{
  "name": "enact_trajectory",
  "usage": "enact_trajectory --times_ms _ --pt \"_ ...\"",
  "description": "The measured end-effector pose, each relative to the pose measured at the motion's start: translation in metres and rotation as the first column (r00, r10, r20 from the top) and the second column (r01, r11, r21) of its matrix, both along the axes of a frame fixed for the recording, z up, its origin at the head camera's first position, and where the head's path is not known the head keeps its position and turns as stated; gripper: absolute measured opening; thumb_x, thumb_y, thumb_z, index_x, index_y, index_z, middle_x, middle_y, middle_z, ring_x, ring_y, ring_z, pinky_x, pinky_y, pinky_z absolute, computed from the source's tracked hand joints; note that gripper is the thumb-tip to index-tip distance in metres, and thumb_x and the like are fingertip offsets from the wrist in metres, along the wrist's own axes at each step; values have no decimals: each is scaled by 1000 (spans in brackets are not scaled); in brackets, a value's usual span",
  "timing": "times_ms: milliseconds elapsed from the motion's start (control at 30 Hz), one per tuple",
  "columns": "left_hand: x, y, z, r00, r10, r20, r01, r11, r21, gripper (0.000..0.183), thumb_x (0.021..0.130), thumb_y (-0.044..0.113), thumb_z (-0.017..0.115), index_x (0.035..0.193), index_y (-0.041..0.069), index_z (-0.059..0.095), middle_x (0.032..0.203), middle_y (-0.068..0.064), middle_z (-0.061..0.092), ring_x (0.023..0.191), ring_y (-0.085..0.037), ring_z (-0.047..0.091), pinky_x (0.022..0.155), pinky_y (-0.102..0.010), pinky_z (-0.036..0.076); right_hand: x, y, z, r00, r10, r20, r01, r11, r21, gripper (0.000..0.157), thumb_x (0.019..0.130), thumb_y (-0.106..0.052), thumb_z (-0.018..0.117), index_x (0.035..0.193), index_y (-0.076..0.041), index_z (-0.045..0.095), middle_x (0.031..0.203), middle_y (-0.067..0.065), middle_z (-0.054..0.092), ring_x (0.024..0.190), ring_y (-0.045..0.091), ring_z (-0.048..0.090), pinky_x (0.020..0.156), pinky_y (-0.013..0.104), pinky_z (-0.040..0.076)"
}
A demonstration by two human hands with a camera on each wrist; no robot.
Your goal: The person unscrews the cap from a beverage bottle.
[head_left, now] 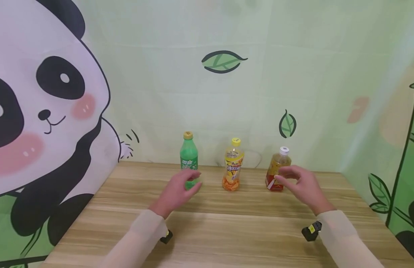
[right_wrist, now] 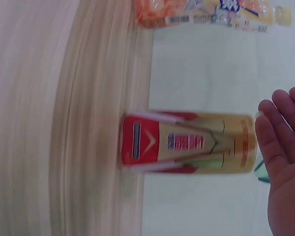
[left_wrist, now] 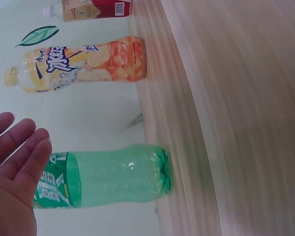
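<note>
Three drink bottles stand upright in a row on the wooden table. On the left is a green soda bottle (head_left: 189,154) with a gold cap; my left hand (head_left: 178,190) is in front of it, fingers loosely bent and holding nothing. The orange drink bottle (head_left: 232,169) with a yellow cap stands in the middle, apart from both hands. At the right is a bottle with a red and gold label (right_wrist: 187,142) and a white cap (head_left: 284,150). My right hand (head_left: 302,186) overlaps its right side in the head view, with thumb and fingers apart and nothing between them.
The wooden table (head_left: 220,230) reaches back to a pale green cloth backdrop (head_left: 166,85), which rises close behind the bottles. A large panda (head_left: 52,123) and green leaves are printed on it. Small black devices (head_left: 310,231) sit at both wrists.
</note>
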State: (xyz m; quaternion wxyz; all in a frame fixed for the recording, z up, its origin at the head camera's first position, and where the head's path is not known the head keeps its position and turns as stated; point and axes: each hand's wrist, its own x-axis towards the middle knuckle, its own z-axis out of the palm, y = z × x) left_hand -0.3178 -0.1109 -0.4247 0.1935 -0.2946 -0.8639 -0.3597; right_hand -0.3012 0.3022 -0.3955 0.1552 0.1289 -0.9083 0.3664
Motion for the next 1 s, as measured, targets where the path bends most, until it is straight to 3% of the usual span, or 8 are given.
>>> enact_trajectory --times_ms 200,300,500,667,833,900,1000 --pt "0 11 -1 994 60 90 -60 998 -8 30 99 24 67 123 6 67 116 -12 74 108 -25 70 96 -43 59 -11 -20 0 1000 17 1 -17 999 -49 41 95 -41 72 121 -9 71 118 9 75 104 24 71 83 22 58" --pt "-2 17 -3 992 81 100 -78 996 -34 30 100 25 65 124 6 67 116 -10 74 107 -24 70 95 -43 60 -15 -28 -1 999 34 15 -32 996 -88 39 95 -41 72 119 -10 72 115 8 76 100 19 72 82 16 56" --pt "-7 25 -9 985 81 154 -75 996 -45 35 100 25 64 130 7 65 119 -10 73 109 -23 70 97 -40 59 -20 -46 -2 999 34 38 -28 988 -150 41 93 -45 73 116 -12 74 108 8 76 90 12 70 75 20 59" --pt "-12 34 -12 989 70 129 -64 997 -44 40 101 25 63 135 4 62 124 -13 72 113 -25 69 98 -41 59 -26 -62 -2 1000 16 2 -15 973 -228 37 93 -40 75 115 -11 74 111 11 76 92 20 71 66 19 57" --pt "-17 46 -14 988 61 140 -52 997 -63 46 103 28 61 142 6 56 135 -14 66 123 -29 65 104 -44 55 -33 -77 -3 999 7 -42 -19 954 -300 41 92 -39 76 116 -6 72 119 13 73 105 31 72 75 19 59" --pt "-21 50 -15 988 63 143 -52 995 -79 48 103 30 60 144 6 54 138 -13 64 126 -29 62 106 -45 53 -35 -82 -3 999 -4 -51 -11 952 -305 45 92 -42 76 116 -5 72 120 13 72 109 31 71 88 24 60" --pt "-29 57 -18 989 72 126 -59 993 -100 52 103 31 60 147 6 51 141 -13 61 130 -28 60 110 -44 51 -38 -89 -1 1000 -12 -28 2 942 -337 47 90 -45 77 117 -7 71 122 11 71 111 30 70 96 38 60"
